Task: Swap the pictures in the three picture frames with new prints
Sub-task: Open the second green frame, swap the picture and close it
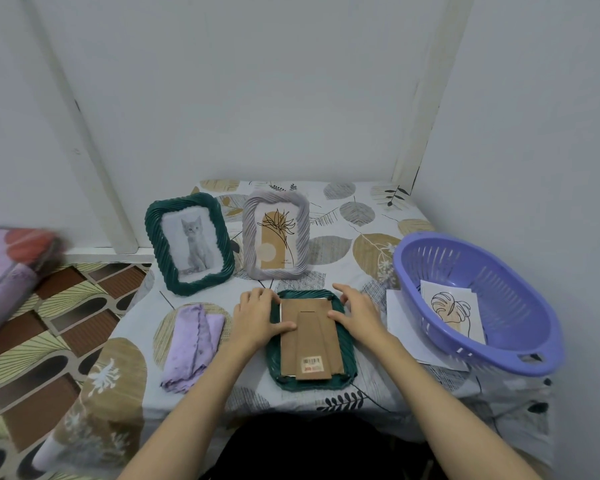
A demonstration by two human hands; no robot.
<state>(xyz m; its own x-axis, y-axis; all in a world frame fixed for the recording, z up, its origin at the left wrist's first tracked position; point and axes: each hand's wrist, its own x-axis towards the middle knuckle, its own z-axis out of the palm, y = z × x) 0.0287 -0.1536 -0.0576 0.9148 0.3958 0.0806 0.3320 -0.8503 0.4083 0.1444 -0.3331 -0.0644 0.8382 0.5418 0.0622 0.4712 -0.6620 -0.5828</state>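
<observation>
face-down frame (pixel 310 341): pic hidden | barcode label (pixel 311 362): txt unreadable | left bundle (pixel 11 268): blurred, cut off

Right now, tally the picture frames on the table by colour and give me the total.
Dark green ribbed frames: 2, one standing with a cat photo, one lying face down under the left hand and right hand.
Pale lilac-grey ribbed frame: 1, standing with a plant print.
Total: 3
</observation>
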